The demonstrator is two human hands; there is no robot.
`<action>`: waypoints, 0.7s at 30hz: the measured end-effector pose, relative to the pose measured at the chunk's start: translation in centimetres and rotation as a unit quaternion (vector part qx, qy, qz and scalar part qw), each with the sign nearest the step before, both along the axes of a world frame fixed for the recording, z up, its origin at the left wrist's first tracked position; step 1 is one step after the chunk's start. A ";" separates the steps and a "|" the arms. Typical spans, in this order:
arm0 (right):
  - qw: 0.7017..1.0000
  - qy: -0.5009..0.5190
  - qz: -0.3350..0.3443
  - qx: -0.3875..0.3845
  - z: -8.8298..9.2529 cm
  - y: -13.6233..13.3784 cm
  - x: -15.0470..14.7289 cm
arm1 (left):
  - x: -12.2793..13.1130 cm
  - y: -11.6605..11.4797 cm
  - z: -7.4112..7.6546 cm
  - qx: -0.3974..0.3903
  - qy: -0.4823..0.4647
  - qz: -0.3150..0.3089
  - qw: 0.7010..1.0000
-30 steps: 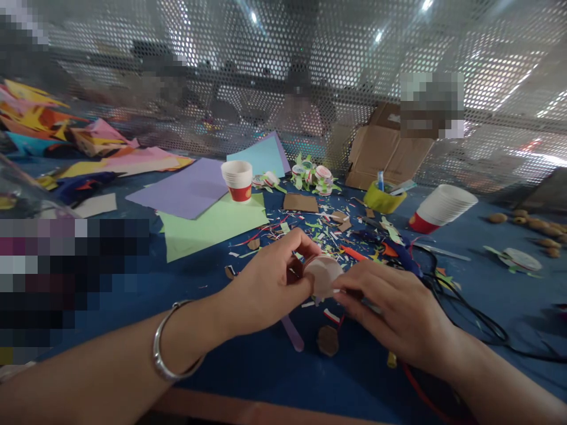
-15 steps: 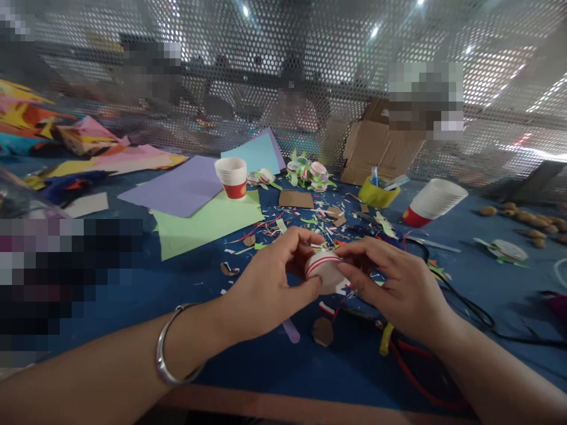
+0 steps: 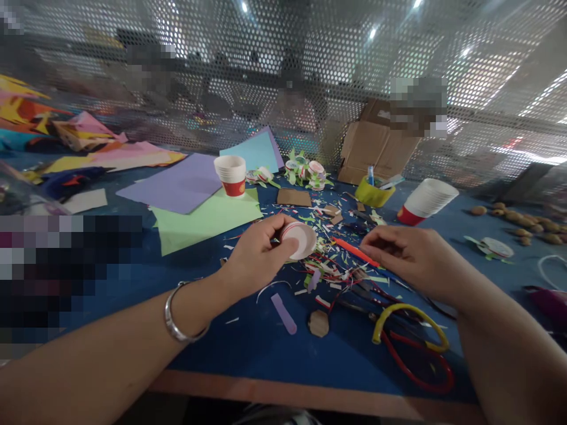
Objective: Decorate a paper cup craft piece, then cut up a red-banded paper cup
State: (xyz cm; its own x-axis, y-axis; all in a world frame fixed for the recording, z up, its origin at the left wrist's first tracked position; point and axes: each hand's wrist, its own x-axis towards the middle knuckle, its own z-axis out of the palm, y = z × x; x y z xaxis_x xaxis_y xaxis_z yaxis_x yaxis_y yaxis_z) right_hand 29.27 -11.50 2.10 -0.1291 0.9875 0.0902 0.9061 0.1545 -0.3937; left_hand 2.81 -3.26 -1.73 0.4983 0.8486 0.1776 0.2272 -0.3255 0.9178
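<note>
My left hand [image 3: 254, 251] pinches a shallow paper-cup bottom [image 3: 303, 241], white with red stripes at its rim. The thumb is inside it, and its open side is tipped toward me. On the right, my right hand [image 3: 410, 260] has its thumb and forefinger closed at a slim orange pen-like tool [image 3: 354, 252], which lies slanted over the scraps. Below the hands are a purple paper strip [image 3: 283, 314], a small brown cardboard piece [image 3: 319, 323] and scissors with red and yellow handles [image 3: 436, 345].
Paper scraps litter the middle. Behind stand stacked cups [image 3: 230, 174], a tilted cup stack [image 3: 427, 200], a yellow holder [image 3: 374, 193] and green-legged paper figures [image 3: 305, 170]. Coloured sheets [image 3: 177, 183] lie left. A perforated metal screen [image 3: 266, 77] closes the back.
My right hand has let go of the cup bottom and moved right to the orange tool. My left hand has shifted left and up, turning the cup's open side into view.
</note>
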 end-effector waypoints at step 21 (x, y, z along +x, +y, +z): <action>0.949 -0.247 -0.011 -0.195 -1.2 -2.0 0.8 | -0.8 0.3 0.1 0.035 -0.011 -0.025 0.999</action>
